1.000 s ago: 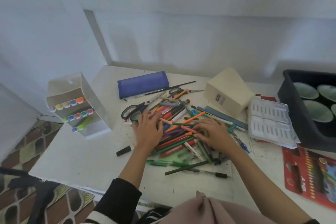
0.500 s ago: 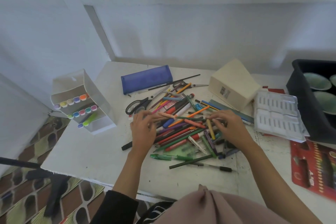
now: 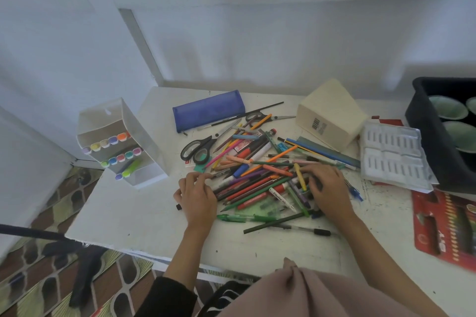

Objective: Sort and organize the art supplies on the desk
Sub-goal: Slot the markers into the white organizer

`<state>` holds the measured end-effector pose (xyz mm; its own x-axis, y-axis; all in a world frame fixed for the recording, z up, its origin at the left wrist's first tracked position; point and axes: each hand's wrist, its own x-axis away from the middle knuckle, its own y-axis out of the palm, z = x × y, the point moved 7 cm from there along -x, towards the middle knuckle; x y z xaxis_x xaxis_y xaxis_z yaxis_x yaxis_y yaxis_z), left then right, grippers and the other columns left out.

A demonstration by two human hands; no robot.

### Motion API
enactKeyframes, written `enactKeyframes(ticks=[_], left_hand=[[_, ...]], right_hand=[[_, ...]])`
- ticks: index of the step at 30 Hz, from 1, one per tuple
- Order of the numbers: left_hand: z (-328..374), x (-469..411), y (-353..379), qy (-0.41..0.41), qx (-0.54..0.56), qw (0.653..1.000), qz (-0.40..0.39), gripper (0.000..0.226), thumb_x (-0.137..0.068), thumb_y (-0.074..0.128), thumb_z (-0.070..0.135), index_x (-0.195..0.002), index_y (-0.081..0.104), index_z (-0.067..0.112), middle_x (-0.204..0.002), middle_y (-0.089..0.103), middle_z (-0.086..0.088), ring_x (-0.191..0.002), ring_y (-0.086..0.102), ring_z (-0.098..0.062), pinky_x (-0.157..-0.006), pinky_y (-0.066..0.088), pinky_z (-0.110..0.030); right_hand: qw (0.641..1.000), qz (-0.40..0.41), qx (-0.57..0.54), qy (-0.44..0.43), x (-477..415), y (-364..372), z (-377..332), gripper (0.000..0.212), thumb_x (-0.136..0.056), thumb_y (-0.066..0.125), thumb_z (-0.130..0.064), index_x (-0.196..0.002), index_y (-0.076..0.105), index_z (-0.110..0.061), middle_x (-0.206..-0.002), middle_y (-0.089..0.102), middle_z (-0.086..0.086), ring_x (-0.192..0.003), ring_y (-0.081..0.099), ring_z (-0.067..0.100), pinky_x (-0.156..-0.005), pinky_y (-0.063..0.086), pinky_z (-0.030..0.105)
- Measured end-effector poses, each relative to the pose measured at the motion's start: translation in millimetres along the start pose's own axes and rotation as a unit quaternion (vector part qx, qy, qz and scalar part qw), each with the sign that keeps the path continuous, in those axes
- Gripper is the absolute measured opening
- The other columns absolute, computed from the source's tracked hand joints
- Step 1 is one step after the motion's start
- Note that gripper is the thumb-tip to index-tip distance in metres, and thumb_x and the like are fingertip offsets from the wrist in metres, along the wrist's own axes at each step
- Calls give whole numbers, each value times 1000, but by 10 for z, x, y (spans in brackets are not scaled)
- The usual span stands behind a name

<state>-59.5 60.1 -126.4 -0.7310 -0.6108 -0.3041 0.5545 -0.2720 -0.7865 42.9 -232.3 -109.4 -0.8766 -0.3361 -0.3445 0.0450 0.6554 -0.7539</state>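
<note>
A jumbled pile of coloured pencils, pens and markers lies in the middle of the white desk. My left hand is at the pile's left edge, bent fingertips touching the pencil ends. My right hand lies on the pile's right side, its fingers curled down over several pencils and crayons. Loose in front of the pile are a green pen and a black-capped pen. Black scissors rest at the pile's back left. A small black cap sits by my left thumb.
A white marker organizer with pastel markers stands at the left. Behind the pile are a blue pencil case and a cream box. To the right are a white plastic tray, a black bin and a red pencil pack.
Both hands have slid over the pile: the left drew back to the pencils' left ends, the right dropped onto the pile's right side. The camera view shifted slightly.
</note>
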Motion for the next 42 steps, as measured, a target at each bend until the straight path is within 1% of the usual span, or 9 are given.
enactKeyframes(ticks=[3, 7, 9, 14, 20, 24, 29, 35, 42], left_hand=[[4, 11, 36, 3, -18, 1000, -20, 30, -81, 41, 12, -96, 67, 14, -102, 60, -4, -97, 49, -25, -83, 34, -44], [39, 28, 77, 19, -61, 997, -49, 23, -87, 48, 7, -104, 62, 13, -101, 59, -5, -97, 48, -25, -86, 32, -44], [45, 31, 89, 20, -72, 996, -57, 21, -86, 52, 4, -103, 60, 13, -101, 58, -5, -97, 49, -25, -87, 32, -43], [57, 25, 92, 19, -76, 995, -66, 20, -87, 52, 5, -104, 59, 13, -101, 58, -5, -97, 49, -25, -88, 33, -44], [54, 27, 92, 21, -73, 995, -68, 20, -89, 49, 7, -105, 59, 14, -102, 57, -4, -98, 49, -24, -90, 33, -45], [54, 20, 83, 25, -69, 996, -54, 27, -86, 38, 15, -103, 60, 14, -99, 57, -3, -96, 50, -24, -89, 34, -46], [47, 27, 91, 26, -68, 996, -52, 21, -86, 50, 5, -103, 60, 14, -98, 57, -3, -96, 49, -24, -90, 33, -46], [62, 26, 81, 23, -64, 996, -52, 22, -85, 51, 4, -103, 60, 13, -98, 57, -3, -97, 49, -24, -91, 32, -46], [59, 18, 89, 20, -71, 996, -52, 23, -85, 52, 4, -105, 60, 12, -99, 58, -5, -98, 49, -25, -91, 32, -47]], right_hand=[[1000, 25, 17, 8, -13, -18, -21, 32, -74, 66, 11, -96, 69, -12, -92, 70, 4, -91, 63, 25, -92, 35, 38], [999, 23, 20, 13, -11, -7, -9, 30, -76, 67, 9, -97, 69, -12, -94, 70, 4, -93, 63, 24, -95, 33, 39], [999, 23, 18, 16, 1, -3, 2, 30, -77, 66, 8, -98, 69, -13, -95, 70, 3, -94, 63, 23, -96, 32, 39], [999, 30, 18, 13, 10, -10, 3, 30, -76, 66, 9, -97, 70, -13, -94, 70, 3, -93, 63, 24, -96, 30, 38], [999, 40, 11, 8, 21, -29, -7, 30, -77, 65, 9, -96, 70, -13, -94, 70, 2, -93, 63, 22, -96, 30, 37], [999, 45, 4, 7, 38, -31, 10, 29, -77, 64, 8, -96, 70, -14, -93, 70, 0, -94, 62, 19, -97, 29, 35], [999, 51, -8, 9, 60, -36, 40, 29, -78, 63, 8, -95, 70, -14, -92, 69, -1, -93, 61, 18, -96, 30, 34], [998, 56, -32, 15, 70, -38, 77, 29, -79, 62, 8, -94, 70, -15, -92, 69, -3, -93, 53, 7, -96, 30, 35], [998, 53, -39, 21, 63, -22, 108, 28, -80, 61, 8, -93, 70, -16, -92, 69, -3, -93, 53, 6, -96, 30, 34]])
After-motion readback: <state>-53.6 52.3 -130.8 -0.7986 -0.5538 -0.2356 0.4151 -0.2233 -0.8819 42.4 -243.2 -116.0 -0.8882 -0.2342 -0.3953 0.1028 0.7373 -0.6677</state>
